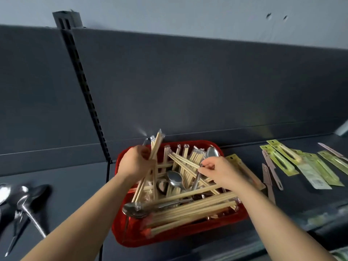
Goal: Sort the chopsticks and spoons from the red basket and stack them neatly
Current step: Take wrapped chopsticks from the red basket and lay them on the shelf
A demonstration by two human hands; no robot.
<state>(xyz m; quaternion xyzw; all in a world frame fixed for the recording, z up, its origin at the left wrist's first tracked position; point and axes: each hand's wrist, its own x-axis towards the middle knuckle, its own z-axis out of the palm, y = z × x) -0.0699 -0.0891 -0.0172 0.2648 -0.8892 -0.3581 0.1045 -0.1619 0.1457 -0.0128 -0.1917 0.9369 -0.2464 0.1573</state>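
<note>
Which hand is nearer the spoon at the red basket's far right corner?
Right. The right hand lies just in front of that spoon; the left hand grips chopsticks across the basket.

Translucent red plastic basket [131, 236]: glossy, smooth walls; pale wooden chopsticks [188, 210] in it: matt, some sleeved in clear crinkly plastic film. Polished metal spoons [174, 178]: mirror-bright, smooth; same finish on the loose metal spoons [24, 196] at left. Dark grey shelf [66, 176]: matt, painted look; green packs [282, 161] at right: card with a slight sheen.
</note>
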